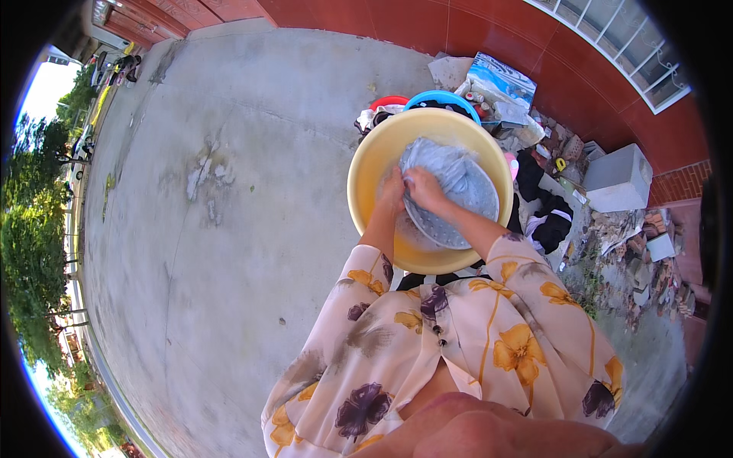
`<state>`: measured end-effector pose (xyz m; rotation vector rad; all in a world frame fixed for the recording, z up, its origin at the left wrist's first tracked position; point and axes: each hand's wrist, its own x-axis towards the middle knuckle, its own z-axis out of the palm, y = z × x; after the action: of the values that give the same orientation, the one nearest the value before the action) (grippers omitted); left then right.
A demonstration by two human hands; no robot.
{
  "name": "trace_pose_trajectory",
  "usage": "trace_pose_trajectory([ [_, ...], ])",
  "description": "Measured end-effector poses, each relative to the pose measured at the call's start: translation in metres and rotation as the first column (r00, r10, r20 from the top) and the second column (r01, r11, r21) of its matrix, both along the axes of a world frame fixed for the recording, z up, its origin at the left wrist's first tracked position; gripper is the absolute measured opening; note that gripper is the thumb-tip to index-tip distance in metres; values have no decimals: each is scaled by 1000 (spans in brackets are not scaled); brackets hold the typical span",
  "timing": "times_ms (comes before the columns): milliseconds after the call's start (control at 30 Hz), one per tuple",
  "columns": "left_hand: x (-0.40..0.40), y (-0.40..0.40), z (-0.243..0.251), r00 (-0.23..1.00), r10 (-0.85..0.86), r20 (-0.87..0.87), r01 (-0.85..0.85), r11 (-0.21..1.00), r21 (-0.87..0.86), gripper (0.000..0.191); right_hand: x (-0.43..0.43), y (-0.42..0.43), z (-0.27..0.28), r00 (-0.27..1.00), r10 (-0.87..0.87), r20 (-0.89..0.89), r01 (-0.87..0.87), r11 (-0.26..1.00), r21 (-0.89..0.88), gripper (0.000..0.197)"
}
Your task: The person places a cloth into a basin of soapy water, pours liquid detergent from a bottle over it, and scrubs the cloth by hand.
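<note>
Before me stands a large yellow plastic basin (359, 189) with water in it. Inside it leans a round, pale washboard-like insert (472, 214) with a dotted surface. Light blue-grey wet cloth (441, 160) lies bunched over its upper part. My left hand (392, 189) grips the cloth's left edge. Close beside it, nearly touching, my right hand (424, 188) is closed on the same cloth. The fingertips of both hands are partly hidden in the folds.
Behind the basin are a blue basin (441, 94) with dark clothes and a red basin (389, 101) with clothes. Dark garments (552, 223) lie at the right. Rubble (635, 252) and a white foam box (618, 177) stand near the red wall (498, 28).
</note>
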<state>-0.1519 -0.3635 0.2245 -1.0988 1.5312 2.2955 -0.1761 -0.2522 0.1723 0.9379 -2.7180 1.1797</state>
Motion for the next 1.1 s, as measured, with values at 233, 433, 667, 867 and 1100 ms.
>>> trace_pose_trajectory([
  [233,-1,-10,-40,993,-112,-27,100,955,-281,59,-69,12,21,986,-169,8,168,983,70,13],
  [433,7,-15,-25,998,5,-68,-21,969,-246,61,-41,58,51,918,-220,331,217,975,46,19],
  [667,1,-24,-80,962,-235,-141,151,885,-441,64,-22,23,32,996,-85,28,83,994,72,13],
  [867,0,-7,-68,1000,-5,29,17,902,-430,64,25,66,27,967,145,210,-189,960,209,12],
  [1100,6,9,-34,990,-137,19,130,877,-463,61,-19,45,14,996,-60,67,52,992,112,14],
])
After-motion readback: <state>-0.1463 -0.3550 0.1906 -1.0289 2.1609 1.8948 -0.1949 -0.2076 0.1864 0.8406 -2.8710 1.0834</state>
